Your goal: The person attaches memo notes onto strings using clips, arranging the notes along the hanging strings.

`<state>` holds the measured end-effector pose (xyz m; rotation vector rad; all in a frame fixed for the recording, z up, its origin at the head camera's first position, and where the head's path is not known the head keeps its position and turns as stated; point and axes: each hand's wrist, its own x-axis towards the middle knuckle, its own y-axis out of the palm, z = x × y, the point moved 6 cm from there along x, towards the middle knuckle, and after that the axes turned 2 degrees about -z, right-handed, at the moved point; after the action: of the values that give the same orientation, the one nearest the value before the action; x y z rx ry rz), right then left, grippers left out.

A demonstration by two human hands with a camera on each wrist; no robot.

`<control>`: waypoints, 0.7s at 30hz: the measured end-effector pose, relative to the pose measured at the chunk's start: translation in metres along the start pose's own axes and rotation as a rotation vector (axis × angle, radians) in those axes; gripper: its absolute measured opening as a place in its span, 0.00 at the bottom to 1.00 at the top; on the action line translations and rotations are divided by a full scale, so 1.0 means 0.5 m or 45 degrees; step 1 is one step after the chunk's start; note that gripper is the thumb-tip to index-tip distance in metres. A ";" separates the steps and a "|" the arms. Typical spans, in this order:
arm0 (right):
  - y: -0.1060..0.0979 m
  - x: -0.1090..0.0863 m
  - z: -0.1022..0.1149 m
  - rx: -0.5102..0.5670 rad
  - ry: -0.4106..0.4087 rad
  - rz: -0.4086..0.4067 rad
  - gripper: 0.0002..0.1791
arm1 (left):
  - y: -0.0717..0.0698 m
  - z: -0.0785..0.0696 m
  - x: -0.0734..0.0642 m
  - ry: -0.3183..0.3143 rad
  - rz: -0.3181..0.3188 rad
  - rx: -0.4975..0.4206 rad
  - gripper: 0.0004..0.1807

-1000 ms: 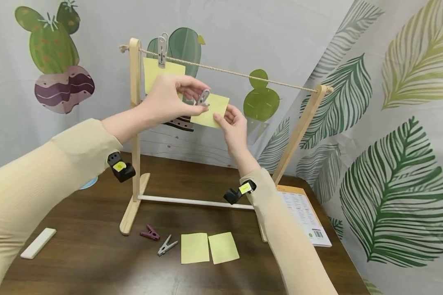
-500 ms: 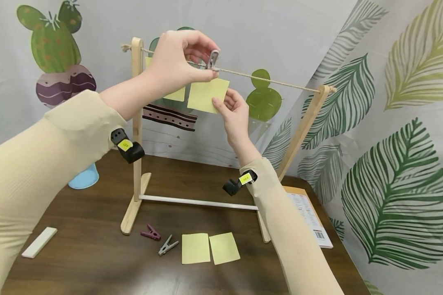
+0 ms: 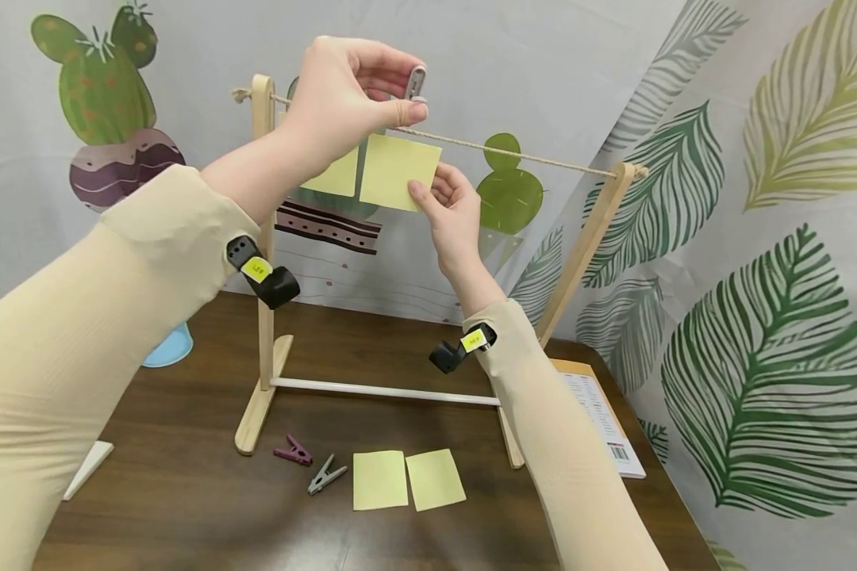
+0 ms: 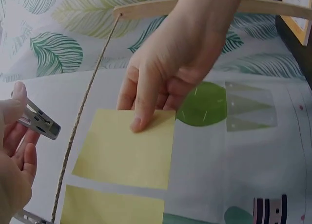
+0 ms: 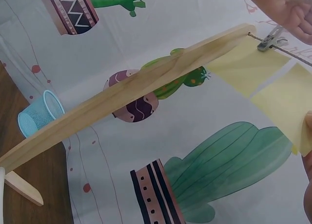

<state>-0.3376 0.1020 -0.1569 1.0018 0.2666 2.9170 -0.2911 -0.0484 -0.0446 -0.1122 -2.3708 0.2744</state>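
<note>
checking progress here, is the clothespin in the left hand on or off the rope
Off: the left wrist view shows a clear gap between the clothespin and the rope.

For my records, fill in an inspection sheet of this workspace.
Surface: dark wooden table.
Job's things: one yellow note clipped to the rope; two notes, a purple clothespin and a gray clothespin on the table.
Clutter: booklet, blue mesh container, white bar.
Grippers: left hand pinches a light-gray clip, apart from the rope; right hand pinches an unclipped note by its edge.
Cables: nothing seen.
Surroundings: backdrop printed with cacti and leaves.
</note>
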 end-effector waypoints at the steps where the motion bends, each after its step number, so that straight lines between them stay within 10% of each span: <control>1: 0.000 0.000 -0.001 0.002 0.002 -0.002 0.17 | 0.001 0.002 0.000 -0.020 -0.005 -0.018 0.23; 21: 0.006 0.008 0.006 0.020 0.011 0.012 0.15 | 0.008 0.007 0.000 -0.046 -0.248 -0.053 0.12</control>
<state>-0.3391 0.0998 -0.1517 0.9956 0.2863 2.9324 -0.2939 -0.0451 -0.0480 0.1047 -2.4025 0.1349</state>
